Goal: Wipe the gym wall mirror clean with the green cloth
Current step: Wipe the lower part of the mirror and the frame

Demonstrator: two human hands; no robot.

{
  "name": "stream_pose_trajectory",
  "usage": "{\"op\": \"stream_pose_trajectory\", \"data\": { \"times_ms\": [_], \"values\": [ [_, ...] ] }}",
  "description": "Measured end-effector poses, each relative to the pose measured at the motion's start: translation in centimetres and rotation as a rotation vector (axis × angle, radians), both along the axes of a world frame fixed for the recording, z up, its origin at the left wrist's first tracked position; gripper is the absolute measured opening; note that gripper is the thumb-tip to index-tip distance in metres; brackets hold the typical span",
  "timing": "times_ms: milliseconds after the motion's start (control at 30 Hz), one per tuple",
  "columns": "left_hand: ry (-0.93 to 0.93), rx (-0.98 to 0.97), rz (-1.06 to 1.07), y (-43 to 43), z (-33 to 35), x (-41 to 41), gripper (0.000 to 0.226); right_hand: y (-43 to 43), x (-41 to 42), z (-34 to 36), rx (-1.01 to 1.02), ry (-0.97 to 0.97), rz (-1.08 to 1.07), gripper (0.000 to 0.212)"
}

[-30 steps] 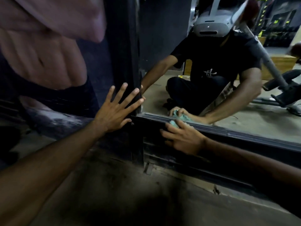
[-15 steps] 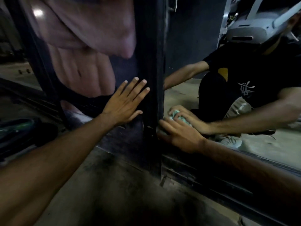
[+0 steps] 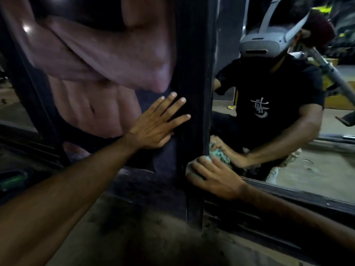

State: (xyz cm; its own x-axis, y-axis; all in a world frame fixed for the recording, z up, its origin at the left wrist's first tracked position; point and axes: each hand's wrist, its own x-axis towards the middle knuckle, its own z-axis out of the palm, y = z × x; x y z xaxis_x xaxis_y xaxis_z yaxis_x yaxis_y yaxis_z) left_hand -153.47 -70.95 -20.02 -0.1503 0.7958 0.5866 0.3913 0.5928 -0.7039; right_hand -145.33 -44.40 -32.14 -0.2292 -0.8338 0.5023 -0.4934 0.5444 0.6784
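The wall mirror (image 3: pixel 311 167) fills the right half of the view and shows a crouching person's reflection. My right hand (image 3: pixel 213 176) presses the green cloth (image 3: pixel 208 159) against the mirror's lower left corner, right beside the dark vertical frame post (image 3: pixel 194 112). Only a small pale green edge of the cloth shows above my fingers; its reflection shows just behind. My left hand (image 3: pixel 157 124) lies flat with fingers spread on the poster panel (image 3: pixel 92 77) left of the post, holding nothing.
The mirror's dark bottom frame rail (image 3: pixel 288 198) runs down to the right above a worn concrete floor (image 3: pixel 134 237). A dark object with a green patch (image 3: pixel 13 181) lies at the left edge. Gym equipment appears reflected at the upper right.
My right hand has slid the cloth leftward along the mirror's bottom edge into the corner by the post. The view has shifted left and closer. My left hand stays flat on the panel.
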Motion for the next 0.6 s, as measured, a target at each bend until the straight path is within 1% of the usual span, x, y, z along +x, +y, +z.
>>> {"op": "stream_pose_trajectory", "data": {
  "times_ms": [67,100,133,167,267,300,333,433,467,533,600],
  "values": [
    [-0.015,-0.043,-0.037,-0.4,1.5,-0.7,0.09,0.0,0.1,-0.9,0.19,-0.078,-0.011,0.023],
    [-0.02,-0.03,-0.055,-0.5,2.2,-1.0,0.088,-0.1,-0.1,-0.5,0.232,-0.088,-0.015,0.022],
    [-0.02,0.002,-0.075,-0.4,3.1,-1.2,0.085,-0.3,-0.3,0.4,0.226,-0.081,-0.019,0.023],
    [-0.016,0.037,-0.094,-0.1,3.9,-1.4,0.083,-0.7,-0.5,1.6,0.172,-0.058,-0.029,0.025],
    [0.001,0.091,-0.137,0.6,6.0,-2.3,0.084,-1.9,-1.1,4.8,-0.084,0.021,-0.072,0.026],
    [0.001,0.091,-0.151,0.8,6.4,-2.6,0.085,-2.4,-1.0,4.7,-0.111,0.037,-0.087,0.027],
    [0.0,0.093,-0.158,0.8,6.5,-2.8,0.085,-2.8,-0.9,4.0,-0.081,0.031,-0.103,0.027],
    [-0.01,0.1,-0.167,0.7,6.6,-3.1,0.087,-2.7,-0.2,1.3,0.126,-0.019,-0.141,0.025],
    [-0.017,0.102,-0.18,0.7,7.1,-3.3,0.088,-2.4,-0.2,1.9,0.148,-0.038,-0.149,0.023],
    [-0.025,0.132,-0.207,1.0,8.6,-3.2,0.087,-2.2,-0.2,4.6,0.108,-0.012,-0.138,0.021],
    [-0.026,0.17,-0.225,1.6,10.6,-3.1,0.088,-2.3,-0.1,8.0,-0.03,0.074,-0.151,0.022]
  ]
}}
